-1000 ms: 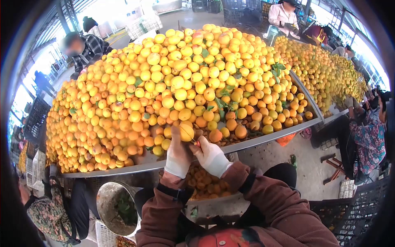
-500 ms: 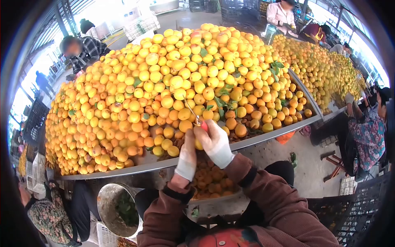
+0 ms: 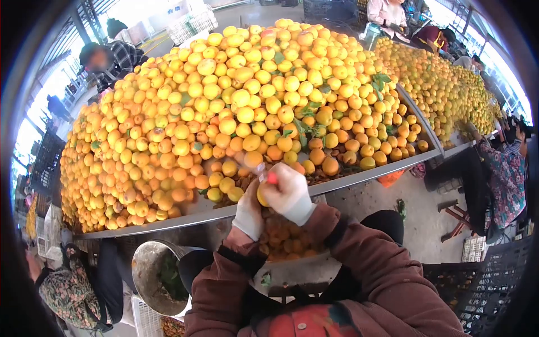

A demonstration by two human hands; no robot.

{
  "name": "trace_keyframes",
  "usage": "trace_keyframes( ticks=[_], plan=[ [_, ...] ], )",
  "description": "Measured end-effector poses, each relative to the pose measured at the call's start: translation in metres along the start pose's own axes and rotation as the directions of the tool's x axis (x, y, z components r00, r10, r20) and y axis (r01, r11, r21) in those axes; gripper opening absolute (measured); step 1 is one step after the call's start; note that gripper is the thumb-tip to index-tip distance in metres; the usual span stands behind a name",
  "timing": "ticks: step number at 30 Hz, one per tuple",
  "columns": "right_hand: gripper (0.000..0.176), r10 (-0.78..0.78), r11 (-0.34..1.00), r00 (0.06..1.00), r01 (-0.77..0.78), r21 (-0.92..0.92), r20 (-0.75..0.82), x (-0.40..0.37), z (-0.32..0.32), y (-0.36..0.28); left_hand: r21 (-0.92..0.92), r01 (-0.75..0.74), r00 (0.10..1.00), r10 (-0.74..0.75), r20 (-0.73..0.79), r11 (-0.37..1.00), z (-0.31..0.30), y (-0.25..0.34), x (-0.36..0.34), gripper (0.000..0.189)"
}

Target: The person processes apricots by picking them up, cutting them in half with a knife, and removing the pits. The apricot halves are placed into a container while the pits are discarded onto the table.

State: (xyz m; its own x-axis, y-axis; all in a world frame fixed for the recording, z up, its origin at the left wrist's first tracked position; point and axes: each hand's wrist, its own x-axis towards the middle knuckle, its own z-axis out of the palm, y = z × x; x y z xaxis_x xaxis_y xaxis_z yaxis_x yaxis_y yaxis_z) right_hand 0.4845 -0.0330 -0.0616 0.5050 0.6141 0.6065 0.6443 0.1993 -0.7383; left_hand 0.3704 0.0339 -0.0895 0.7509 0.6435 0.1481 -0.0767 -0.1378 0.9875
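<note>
My left hand [image 3: 250,212], in a whitish glove, closes around a yellow citrus fruit [image 3: 261,196] just in front of the metal table edge [image 3: 219,214]. My gloved right hand [image 3: 291,191] grips a red-handled tool [image 3: 272,178] with a thin metal blade, pressed close to that fruit. Motion blurs the blade, and my fingers hide part of the handle. Both hands meet at the near side of a large heap of orange-yellow citrus fruit [image 3: 208,112], which has some green leaves mixed in. Below my wrists, more citrus fruit [image 3: 289,241] lies in a container.
A whitish bucket [image 3: 145,281] with leaves inside stands at my left knee. A black crate [image 3: 483,281] is at my right. People sit close by: one in a floral sleeve [image 3: 499,174] at right, another [image 3: 70,286] at left. A divider [image 3: 420,118] separates a second heap.
My right hand has turned, bringing the blade from pointing out over the heap to close beside the fruit. The view has shifted slightly, and my left hand still holds the fruit.
</note>
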Motion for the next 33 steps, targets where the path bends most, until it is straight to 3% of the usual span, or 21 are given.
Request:
trace_keyframes(
  ticks=[2, 4, 5, 6, 8, 10, 12, 14, 15, 16, 18, 19, 20, 21, 22, 25, 28, 29, 30, 31, 33],
  plan=[
    [0.012, 0.425, 0.785, 0.905, -0.367, 0.499, -0.003, -0.002, 0.002, -0.002, -0.145, 0.12, 0.991, -0.127, -0.036, 0.982, -0.011, 0.001, 0.004, 0.025],
    [0.011, 0.53, 0.709, 0.84, -0.514, 0.483, 0.115, -0.004, -0.004, 0.022, -0.754, 0.138, 0.99, -0.119, 0.081, 0.642, -0.018, 0.01, 0.004, 0.019],
    [0.011, 0.549, 0.66, 0.82, -0.543, 0.519, 0.161, -0.003, -0.008, 0.016, -0.422, 0.2, 0.973, -0.229, -0.019, 0.884, -0.016, 0.018, 0.011, 0.036],
    [0.011, 0.566, 0.606, 0.799, -0.571, 0.554, 0.205, -0.002, -0.011, 0.01, -0.425, 0.194, 0.973, -0.227, -0.029, 0.884, -0.015, 0.024, 0.013, 0.036],
    [0.01, 0.548, 0.654, 0.811, -0.569, 0.499, 0.205, -0.004, -0.017, 0.0, -0.738, 0.34, 0.897, -0.438, 0.067, 0.583, -0.014, 0.03, 0.014, 0.043],
    [0.011, 0.341, 0.93, 0.919, -0.361, 0.073, 0.198, 0.0, -0.027, -0.005, -0.705, 0.339, 0.913, -0.399, 0.086, 0.623, -0.018, 0.029, 0.012, 0.048],
    [0.014, 0.583, 0.599, 0.797, -0.554, 0.578, 0.159, 0.012, -0.025, -0.006, -0.469, 0.196, 0.971, -0.236, -0.028, 0.861, -0.012, 0.034, 0.007, 0.032],
    [0.019, 0.66, 0.39, 0.738, -0.496, 0.776, 0.14, 0.028, -0.036, -0.027, -0.571, 0.31, 0.932, -0.36, 0.026, 0.76, 0.0, 0.04, 0.007, 0.023],
    [0.039, 0.594, 0.466, 0.801, -0.417, 0.78, 0.074, 0.033, -0.031, -0.029, -0.656, 0.405, 0.876, -0.476, 0.078, 0.637, 0.006, 0.04, 0.007, 0.027],
    [0.041, 0.647, 0.447, 0.76, -0.451, 0.773, 0.069, 0.04, -0.033, -0.042, -0.655, 0.412, 0.874, -0.478, 0.087, 0.634, 0.011, 0.036, 0.005, 0.027],
    [0.04, 0.587, 0.425, 0.807, -0.37, 0.826, 0.06, 0.043, -0.03, -0.038, -0.311, 0.105, 0.994, -0.108, 0.008, 0.945, 0.018, 0.022, 0.004, 0.05],
    [0.04, 0.582, 0.427, 0.811, -0.368, 0.826, 0.061, 0.046, -0.029, -0.038, -0.117, -0.055, 0.998, 0.058, 0.021, 0.992, 0.018, 0.017, 0.003, 0.054],
    [0.037, 0.588, 0.453, 0.809, -0.35, 0.82, 0.021, 0.047, -0.028, -0.038, -0.119, -0.06, 0.998, 0.062, 0.015, 0.991, 0.018, 0.013, 0.006, 0.054],
    [0.035, 0.592, 0.479, 0.806, -0.334, 0.812, -0.017, 0.049, -0.026, -0.037, 0.051, -0.11, 0.993, 0.111, -0.024, 0.993, 0.02, 0.012, 0.009, 0.033],
    [0.035, 0.587, 0.48, 0.81, -0.337, 0.81, -0.011, 0.05, -0.023, -0.036, 0.221, -0.149, 0.985, 0.164, -0.054, 0.964, 0.022, 0.012, 0.012, 0.031],
    [0.02, 0.507, 0.493, 0.859, -0.224, 0.841, -0.069, 0.043, -0.011, -0.016, 0.36, -0.224, 0.962, 0.264, -0.064, 0.906, 0.022, 0.015, 0.016, 0.024],
    [0.017, 0.477, 0.3, 0.875, -0.253, 0.92, 0.085, 0.044, -0.01, -0.006, 0.396, -0.157, 0.976, 0.204, -0.079, 0.905, 0.019, 0.015, 0.02, 0.022],
    [0.021, 0.652, 0.231, 0.757, -0.154, 0.961, -0.035, 0.048, -0.001, -0.005, 0.397, -0.152, 0.977, 0.199, -0.081, 0.905, 0.018, 0.017, 0.02, 0.022],
    [0.03, 0.353, 0.491, 0.927, -0.071, 0.868, -0.124, 0.046, -0.002, 0.022, 0.081, 0.057, 0.996, -0.051, -0.076, 0.995, 0.016, 0.026, 0.02, 0.022],
    [0.03, 0.465, 0.356, 0.885, -0.174, 0.918, -0.012, 0.05, -0.013, 0.007, -0.233, 0.278, 0.959, -0.284, 0.008, 0.932, 0.015, 0.031, 0.02, 0.023],
    [0.035, 0.613, 0.135, 0.778, -0.276, 0.952, 0.138, 0.055, -0.02, -0.004, -0.092, 0.17, 0.985, -0.172, -0.021, 0.981, 0.012, 0.013, 0.029, 0.026]
  ],
)
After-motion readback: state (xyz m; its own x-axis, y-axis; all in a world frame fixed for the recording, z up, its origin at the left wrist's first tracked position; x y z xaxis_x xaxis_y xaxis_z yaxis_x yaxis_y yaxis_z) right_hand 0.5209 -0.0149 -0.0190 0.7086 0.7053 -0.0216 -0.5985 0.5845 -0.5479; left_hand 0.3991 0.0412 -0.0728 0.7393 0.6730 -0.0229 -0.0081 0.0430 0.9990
